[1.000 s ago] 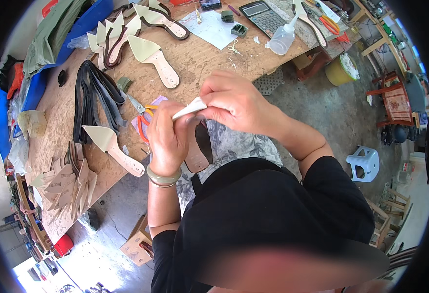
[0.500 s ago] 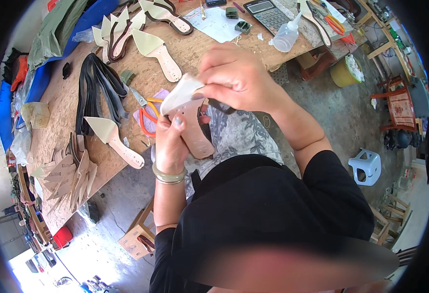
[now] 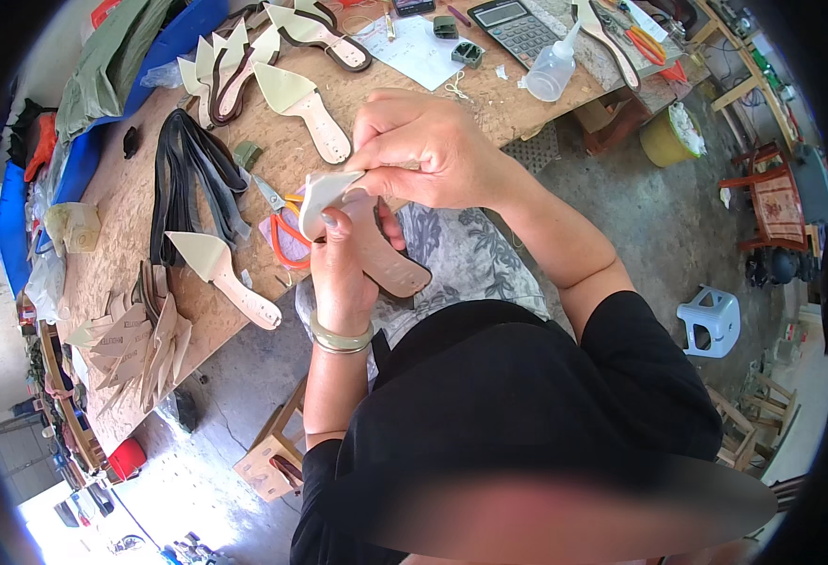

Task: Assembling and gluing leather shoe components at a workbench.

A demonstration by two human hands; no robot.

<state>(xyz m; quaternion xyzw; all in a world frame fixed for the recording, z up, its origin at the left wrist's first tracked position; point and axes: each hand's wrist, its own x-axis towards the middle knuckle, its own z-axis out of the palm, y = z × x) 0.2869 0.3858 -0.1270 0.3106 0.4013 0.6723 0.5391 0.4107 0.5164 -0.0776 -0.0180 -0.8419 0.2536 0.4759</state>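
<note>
Over my lap I hold a pinkish-tan leather piece [image 3: 390, 267] with a rounded, punched end, a dark edge and a cream pointed end that is bent over. My left hand [image 3: 343, 273] grips it from below, thumb on the face and fingertips showing past the far edge. Above it, my right hand [image 3: 433, 155] pinches the cream end between thumb and fingers. Similar pieces lie on the table: one [image 3: 303, 108] just beyond my hands, another [image 3: 226, 278] to the left. Orange-handled scissors [image 3: 287, 231] rest beside my left hand, partly hidden.
Black straps [image 3: 183, 179] are heaped on the wooden table [image 3: 113, 282], near a stack of tan pointed pieces [image 3: 141, 339]. Further back are a calculator [image 3: 518, 33], a squeeze bottle [image 3: 551, 73] and paper [image 3: 414, 52]. A light blue stool [image 3: 709, 322] stands on the floor at right.
My right hand has shifted slightly left, and the cream end is bent over more tightly. The rounded end has swung right and up. The dark strip under my right hand no longer shows there.
</note>
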